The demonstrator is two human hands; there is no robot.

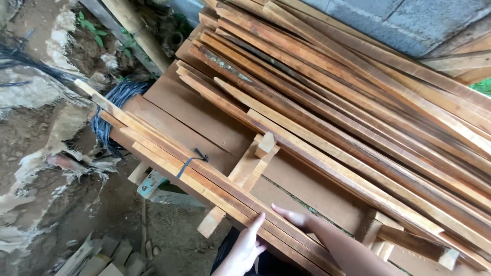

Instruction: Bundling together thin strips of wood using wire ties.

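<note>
A bundle of long thin wooden strips [169, 158], tied with a black band [187, 164], lies diagonally along the near edge of a wide brown board [204, 120]. My left hand [245, 249] clasps the bundle's near side at the bottom, fingers pointing up over the strips. My right hand [295, 217] lies against the bundle's far side with its fingers flat on the wood. My forearm runs off to the lower right.
A big stack of long planks [358, 112] fills the right and top. Short wooden cross pieces [250, 166] lie under the board. Coiled dark cable [115, 105], bare earth [30, 153] and wood scraps [102, 258] lie at the left, with a grey block wall [388, 20] behind.
</note>
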